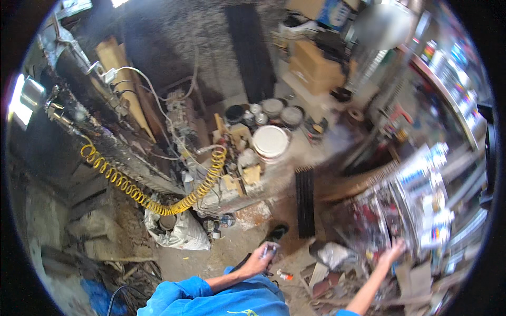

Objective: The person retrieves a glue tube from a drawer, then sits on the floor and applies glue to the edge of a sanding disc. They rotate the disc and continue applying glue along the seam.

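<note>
My left hand (262,258) is closed in front of my blue top (211,297). A small pale, shiny thing shows between its fingers, too small to name. My right arm stretches out to the right, and my right hand (392,249) is smeared by motion. It is at the near edge of a cluttered stand (369,221) with several white-and-blue cans (435,231) along its far side. Whether its fingers grip anything cannot be made out.
A coiled yellow air hose (126,190) hangs across the left. White sack (182,231) below it. Lidded white bucket (270,141), smaller tins and a cardboard box (316,66) stand farther off. Dark ribbed strip (305,203) ahead of me; scraps (321,279) litter the floor by my right arm.
</note>
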`<state>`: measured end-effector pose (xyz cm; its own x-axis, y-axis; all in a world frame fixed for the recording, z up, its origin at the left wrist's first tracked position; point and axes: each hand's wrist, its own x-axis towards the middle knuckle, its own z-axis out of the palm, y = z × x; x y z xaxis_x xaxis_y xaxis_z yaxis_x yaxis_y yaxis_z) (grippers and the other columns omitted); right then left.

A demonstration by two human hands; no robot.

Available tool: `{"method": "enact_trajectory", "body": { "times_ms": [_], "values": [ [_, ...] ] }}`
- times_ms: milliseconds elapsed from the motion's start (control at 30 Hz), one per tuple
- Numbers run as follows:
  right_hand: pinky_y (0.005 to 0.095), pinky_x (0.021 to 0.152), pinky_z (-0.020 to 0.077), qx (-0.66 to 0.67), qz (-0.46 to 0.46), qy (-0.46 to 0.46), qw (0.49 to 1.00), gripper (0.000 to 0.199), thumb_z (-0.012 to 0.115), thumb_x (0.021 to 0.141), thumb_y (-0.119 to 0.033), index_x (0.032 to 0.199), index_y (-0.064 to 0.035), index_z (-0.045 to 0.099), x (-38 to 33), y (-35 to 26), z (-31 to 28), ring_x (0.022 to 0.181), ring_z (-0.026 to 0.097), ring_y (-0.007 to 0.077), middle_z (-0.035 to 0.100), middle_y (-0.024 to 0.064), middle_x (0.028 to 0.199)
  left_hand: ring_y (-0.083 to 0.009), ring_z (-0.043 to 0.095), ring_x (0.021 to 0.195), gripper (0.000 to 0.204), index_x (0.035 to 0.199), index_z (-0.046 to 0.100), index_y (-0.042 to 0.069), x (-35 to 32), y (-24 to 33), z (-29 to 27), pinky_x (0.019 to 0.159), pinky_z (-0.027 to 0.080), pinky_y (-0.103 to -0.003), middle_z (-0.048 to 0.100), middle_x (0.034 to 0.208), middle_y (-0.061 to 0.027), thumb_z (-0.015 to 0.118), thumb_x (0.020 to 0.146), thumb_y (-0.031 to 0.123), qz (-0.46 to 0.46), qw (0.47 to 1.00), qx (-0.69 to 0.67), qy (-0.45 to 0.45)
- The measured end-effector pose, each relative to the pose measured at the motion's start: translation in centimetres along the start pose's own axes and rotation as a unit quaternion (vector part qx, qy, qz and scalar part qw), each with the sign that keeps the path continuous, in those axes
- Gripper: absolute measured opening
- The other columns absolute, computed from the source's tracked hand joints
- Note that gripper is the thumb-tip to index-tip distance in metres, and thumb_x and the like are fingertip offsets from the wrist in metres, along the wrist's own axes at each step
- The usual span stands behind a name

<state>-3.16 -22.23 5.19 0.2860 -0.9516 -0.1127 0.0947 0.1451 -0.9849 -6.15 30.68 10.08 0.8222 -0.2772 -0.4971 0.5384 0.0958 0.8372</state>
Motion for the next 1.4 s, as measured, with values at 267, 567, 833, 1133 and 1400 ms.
{"method": "enact_trajectory", "body": {
  "times_ms": [267, 567, 833, 1133, 1400],
  "values": [
    [0.0536, 0.106, 0.0365, -0.17, 0.032, 0.251, 0.952, 0.071, 0.057, 0.092, -0.047, 0.141, 0.0016, 0.039, 1.5, 0.8, 6.4, 0.125, 0.046, 0.0419, 0.037, 0.0329, 0.144, -0.0098, 0.05, 0.071, 0.024, 0.119, 0.057, 0.004, 9.3, 7.6, 0.0, 0.064, 0.045, -0.029, 0.056, 0.08, -0.0022, 0.05, 0.102, 0.02, -0.006, 0.995, 0.071, 0.075],
    [0.0402, 0.071, 0.0383, -0.125, 0.083, 0.111, 0.982, 0.036, 0.06, 0.091, -0.038, 0.104, -0.0066, 0.049, -2.0, 2.4, 9.4, 0.082, 0.046, 0.0287, 0.05, 0.0136, 0.104, -0.016, 0.062, 0.096, 0.025, 0.116, 0.059, 0.0, 12.4, 6.6, 0.1, 0.086, 0.049, -0.033, 0.068, 0.104, -0.0114, 0.048, 0.103, 0.018, -0.044, 0.992, 0.08, 0.084],
    [0.0315, 0.064, 0.0471, -0.006, 0.435, -0.289, 0.853, 0.026, 0.06, 0.09, -0.025, 0.108, -0.0059, 0.057, -11.7, 9.7, 22.4, 0.079, 0.054, 0.0195, 0.056, 0.0093, 0.094, -0.014, 0.058, 0.077, 0.019, 0.112, 0.061, 0.003, 4.5, 5.8, -2.6, 0.072, 0.05, -0.03, 0.063, 0.084, -0.0074, 0.049, 0.098, 0.007, 0.032, 0.973, 0.026, 0.227],
    [0.0424, 0.088, 0.0499, -0.339, -0.227, -0.689, 0.599, 0.044, 0.058, 0.086, -0.005, 0.129, -0.0029, 0.054, -32.5, 18.6, 44.8, 0.098, 0.063, 0.0364, 0.063, 0.0219, 0.113, -0.022, 0.058, 0.074, 0.025, 0.114, 0.062, 0.002, 10.7, 6.7, -14.1, 0.074, 0.048, -0.035, 0.061, 0.081, -0.0152, 0.044, 0.096, 0.002, -0.045, 0.94, 0.165, 0.296],
    [0.0471, 0.088, 0.0502, -0.371, -0.335, -0.772, 0.393, 0.03, 0.059, 0.087, -0.003, 0.117, -0.0002, 0.059, -32.5, 20.4, 51.8, 0.101, 0.06, 0.0426, 0.061, 0.0199, 0.111, -0.0421, 0.066, 0.076, 0.028, 0.115, 0.055, -0.002, 31.3, 10.6, -25.5, 0.067, 0.051, -0.051, 0.066, 0.082, -0.0256, 0.053, 0.091, 0.011, 0.095, 0.867, 0.451, 0.188]
  ]
}}
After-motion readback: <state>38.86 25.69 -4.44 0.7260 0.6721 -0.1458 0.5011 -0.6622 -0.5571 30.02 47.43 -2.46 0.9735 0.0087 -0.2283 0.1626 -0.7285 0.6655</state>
